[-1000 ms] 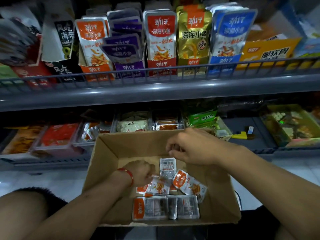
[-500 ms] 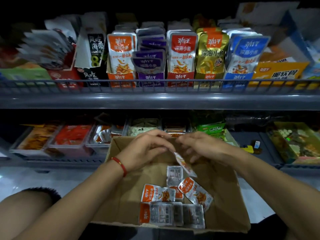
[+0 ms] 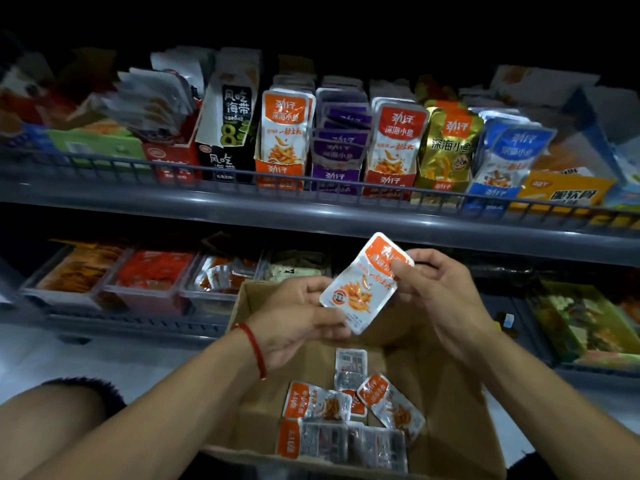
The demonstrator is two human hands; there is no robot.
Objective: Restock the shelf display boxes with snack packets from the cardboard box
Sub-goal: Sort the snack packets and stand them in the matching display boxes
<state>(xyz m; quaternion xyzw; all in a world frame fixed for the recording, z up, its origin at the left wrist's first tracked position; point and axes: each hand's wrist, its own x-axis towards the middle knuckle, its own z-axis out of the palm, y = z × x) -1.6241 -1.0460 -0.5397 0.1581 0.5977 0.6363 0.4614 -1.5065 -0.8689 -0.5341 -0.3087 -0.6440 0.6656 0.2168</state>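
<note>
One orange snack packet [image 3: 363, 285] is up out of the cardboard box [image 3: 460, 410] and held in the air between both hands, just above the box's far wall and below the edge of the upper shelf [image 3: 311, 209]; it is tilted, its orange top toward the right. The left hand [image 3: 298, 323] pinches the packet's lower corner between thumb and curled fingers; the right hand [image 3: 436, 289] pinches its upper right edge the same way, so neither hand's fingers are spread.

As a judgement, the job is well on but not finished; the box floor is mostly bare cardboard, with only a small heap of loose packets [image 3: 349, 420] left near its front, some face up in orange, some showing their silver backs. On the upper shelf the matching orange display box [image 3: 282, 169] already stands with packets upright in it, beside a purple display box [image 3: 334, 174] and a red display box [image 3: 389, 183]; how much room remains in the orange one cannot be told from here.

What is left, it seems: carry this packet up and slot it upright in the orange display box, then clear the remaining heap the same way; the packet in hand has not yet reached the shelf.
</note>
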